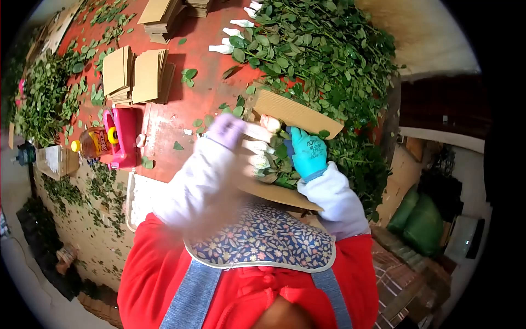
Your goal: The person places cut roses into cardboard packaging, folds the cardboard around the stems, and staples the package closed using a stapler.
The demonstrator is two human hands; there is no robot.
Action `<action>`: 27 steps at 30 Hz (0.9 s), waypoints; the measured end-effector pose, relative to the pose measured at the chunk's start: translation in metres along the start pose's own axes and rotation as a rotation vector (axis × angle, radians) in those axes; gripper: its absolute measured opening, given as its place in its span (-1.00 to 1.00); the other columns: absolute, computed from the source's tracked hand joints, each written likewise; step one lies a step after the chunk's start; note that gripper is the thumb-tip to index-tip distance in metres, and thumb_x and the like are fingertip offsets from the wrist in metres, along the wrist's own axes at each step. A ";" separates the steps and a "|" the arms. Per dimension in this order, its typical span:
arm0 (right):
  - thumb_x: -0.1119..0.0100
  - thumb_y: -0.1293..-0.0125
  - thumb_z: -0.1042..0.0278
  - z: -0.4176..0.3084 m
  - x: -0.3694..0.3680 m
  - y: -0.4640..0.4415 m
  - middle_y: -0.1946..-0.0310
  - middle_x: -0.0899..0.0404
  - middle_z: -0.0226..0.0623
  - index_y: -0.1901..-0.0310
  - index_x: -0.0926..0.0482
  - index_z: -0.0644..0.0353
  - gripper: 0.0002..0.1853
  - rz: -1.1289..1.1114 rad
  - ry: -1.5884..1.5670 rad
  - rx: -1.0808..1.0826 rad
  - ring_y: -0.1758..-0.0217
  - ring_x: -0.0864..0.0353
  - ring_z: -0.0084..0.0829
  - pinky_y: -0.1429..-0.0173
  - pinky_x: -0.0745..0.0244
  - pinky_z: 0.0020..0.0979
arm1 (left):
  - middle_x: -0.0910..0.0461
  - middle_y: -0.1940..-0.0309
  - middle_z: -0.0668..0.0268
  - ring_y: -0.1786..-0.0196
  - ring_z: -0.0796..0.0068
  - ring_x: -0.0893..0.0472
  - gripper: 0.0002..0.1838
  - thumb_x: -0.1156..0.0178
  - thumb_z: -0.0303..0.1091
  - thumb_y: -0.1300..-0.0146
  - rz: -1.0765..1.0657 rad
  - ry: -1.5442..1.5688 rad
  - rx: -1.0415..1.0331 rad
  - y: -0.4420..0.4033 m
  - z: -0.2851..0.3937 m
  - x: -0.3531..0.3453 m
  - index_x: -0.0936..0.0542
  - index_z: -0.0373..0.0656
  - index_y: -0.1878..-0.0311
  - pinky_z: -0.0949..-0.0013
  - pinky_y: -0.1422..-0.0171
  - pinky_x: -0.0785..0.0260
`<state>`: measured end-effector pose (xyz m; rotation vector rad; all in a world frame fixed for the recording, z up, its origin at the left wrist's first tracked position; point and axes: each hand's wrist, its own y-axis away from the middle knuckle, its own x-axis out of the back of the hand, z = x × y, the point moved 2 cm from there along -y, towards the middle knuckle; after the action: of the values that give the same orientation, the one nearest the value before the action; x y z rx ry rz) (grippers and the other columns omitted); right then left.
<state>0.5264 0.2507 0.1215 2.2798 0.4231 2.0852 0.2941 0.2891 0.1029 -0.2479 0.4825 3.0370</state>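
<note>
My right hand (308, 152), in a teal glove, is closed around the stem of a pale pink rose (269, 123) just below its bloom. My left hand (226, 130), in a lilac glove, is smeared by motion beside the rose, its fingers unclear. Below the bloom lie several white-wrapped flower heads (258, 147) among green leaves. A strip of corrugated cardboard (298, 113) stands behind the rose, and another cardboard piece (282, 195) lies nearer my apron (263, 236).
A heap of leafy stems (323, 49) covers the right of the red table (213, 77), with white-wrapped heads (222, 48) at its edge. At left are stacked cardboard pieces (147, 75), a pink jug (126, 137) and a yellow-capped bottle (94, 142). A white tray (141, 200) sits by my left sleeve.
</note>
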 end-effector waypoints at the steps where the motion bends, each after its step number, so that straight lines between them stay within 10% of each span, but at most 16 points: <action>1: -0.18 -0.26 0.39 0.001 0.003 0.000 0.11 -0.62 -0.10 -0.12 -0.46 0.14 -0.62 -0.001 0.006 0.007 0.22 -0.63 -0.04 0.14 -0.49 -0.11 | -0.45 0.40 0.42 0.38 0.61 -0.39 -0.87 -0.19 -0.40 -0.30 0.039 0.122 0.014 -0.005 0.001 0.015 -0.50 -0.13 0.39 0.50 0.24 -0.28; 7: -0.25 -0.26 0.39 -0.008 0.045 0.009 0.08 -0.62 -0.07 -0.09 -0.46 0.24 -0.62 0.150 -0.545 0.148 0.06 -0.62 -0.04 0.04 -0.53 -0.15 | -0.46 0.41 0.44 0.44 0.60 -0.41 -0.89 -0.14 -0.35 -0.29 -0.257 0.190 -0.124 -0.005 -0.002 0.053 -0.43 -0.11 0.23 0.50 0.30 -0.34; 11: -0.35 -0.15 0.35 -0.021 0.050 0.012 -0.11 -0.51 -0.10 0.05 -0.56 0.04 -0.69 0.048 -0.339 0.250 0.18 -0.63 -0.04 0.12 -0.53 -0.13 | -0.60 0.42 0.26 0.29 0.42 -0.61 -0.77 -0.20 -0.26 -0.36 -0.517 -0.567 -0.102 0.005 -0.006 0.015 -0.52 -0.16 0.02 0.39 0.12 -0.47; 16: -0.27 -0.17 0.36 -0.020 0.024 0.017 -0.22 -0.40 -0.09 0.11 -0.60 0.00 -0.77 0.129 -0.155 0.240 0.17 -0.62 -0.03 0.11 -0.54 -0.11 | -0.59 0.44 0.26 0.35 0.41 -0.56 -0.83 -0.22 -0.29 -0.33 -0.322 -0.640 -0.289 0.003 0.005 0.015 -0.57 -0.21 0.24 0.34 0.20 -0.42; 19: -0.31 -0.13 0.41 -0.009 0.018 0.018 -0.22 -0.42 -0.08 0.10 -0.60 0.03 -0.73 0.067 -0.391 0.194 0.13 -0.63 -0.04 0.06 -0.54 -0.15 | -0.55 0.49 0.30 0.37 0.47 -0.54 -0.78 -0.25 -0.24 -0.32 -0.110 -0.168 0.006 -0.005 0.024 0.055 -0.57 -0.21 0.27 0.37 0.23 -0.40; 22: -0.40 -0.06 0.39 -0.012 0.047 0.019 -0.22 -0.42 -0.02 0.09 -0.62 0.05 -0.67 0.058 -0.617 0.259 -0.02 -0.59 0.02 -0.04 -0.52 -0.14 | -0.57 0.49 0.15 0.38 0.19 -0.57 -0.73 -0.31 -0.17 -0.26 -0.505 -0.601 -0.241 0.000 0.027 0.064 -0.57 -0.21 0.25 0.22 0.23 -0.41; 27: -0.39 -0.05 0.30 -0.020 0.050 0.025 -0.35 -0.26 -0.01 0.12 -0.64 -0.01 -0.69 0.010 -0.369 0.384 -0.09 -0.50 0.06 -0.10 -0.46 -0.06 | -0.62 0.14 0.10 0.01 0.08 -0.61 -0.53 -0.30 -0.11 -0.22 -1.043 -1.057 0.007 0.001 0.025 0.016 -0.51 -0.12 -0.13 0.22 -0.06 -0.44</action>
<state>0.5149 0.2341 0.1777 2.7993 0.8504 1.6396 0.2745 0.2966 0.1241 0.8005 0.1569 1.7649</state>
